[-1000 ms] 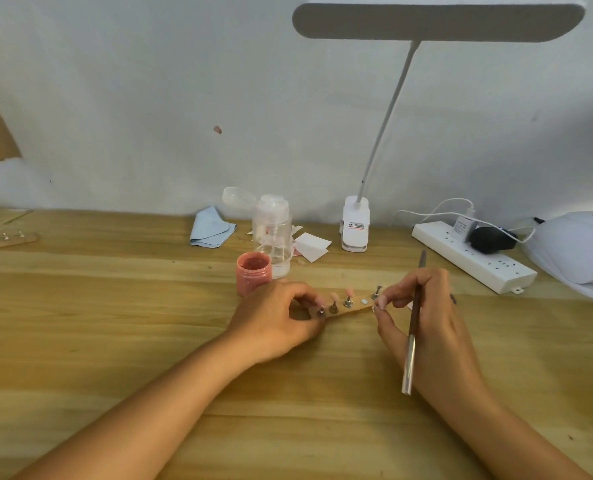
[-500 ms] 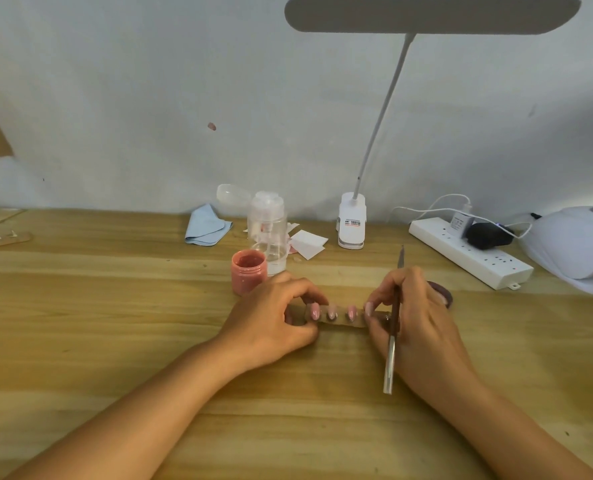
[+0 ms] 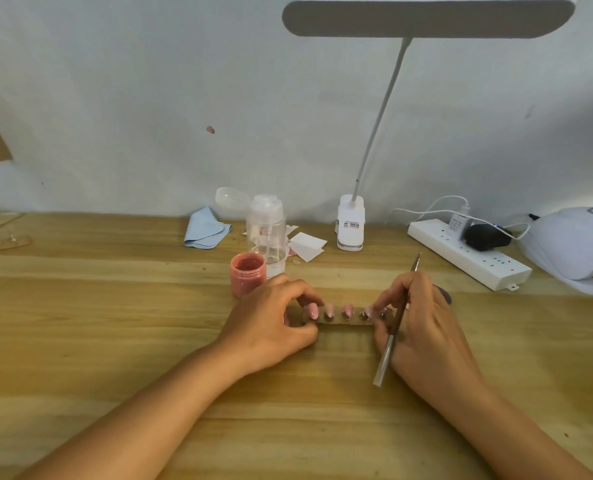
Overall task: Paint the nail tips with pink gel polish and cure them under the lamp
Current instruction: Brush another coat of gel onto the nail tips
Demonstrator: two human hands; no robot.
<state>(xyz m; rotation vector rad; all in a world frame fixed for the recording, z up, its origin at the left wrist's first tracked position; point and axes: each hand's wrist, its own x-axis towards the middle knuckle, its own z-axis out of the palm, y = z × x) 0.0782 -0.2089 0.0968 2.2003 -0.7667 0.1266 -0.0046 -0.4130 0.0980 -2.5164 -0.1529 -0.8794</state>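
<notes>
Both hands are on the wooden strip (image 3: 347, 322), which lies flat on the desk (image 3: 115, 341) about midway between its left and right edges, a little toward the back. The left hand (image 3: 274, 323) grips the strip's left end with curled fingers. The right hand (image 3: 423, 327) pinches the right end and also holds the brush (image 3: 392, 337) clamped between its fingers, bristle end pointing at the back edge. The pink nail tips (image 3: 347, 310) stand in a row on small pegs along the strip, between the two hands.

The main risk is probably smearing. The polish looks uncured, and the fingertips at both ends sit right against the outermost tips, so a small slip of either grip could mark the coat.

The open polish jar (image 3: 248, 278) stands just behind the left hand, touching or almost touching the clear pump bottle (image 3: 267, 233). A lift or backward swing of that hand could knock it and spill gel across the wood.

The brush shares the right hand with the strip. If the hand turns, the bristles could drag over something, or the handle could slip loose.

The curing lamp (image 3: 572, 251) sits at the right edge, beyond the power strip (image 3: 468, 258) and its cables (image 3: 437, 206). Carrying the strip there tilted could tip the nails off their pegs, and a low path could snag a cable.
</notes>
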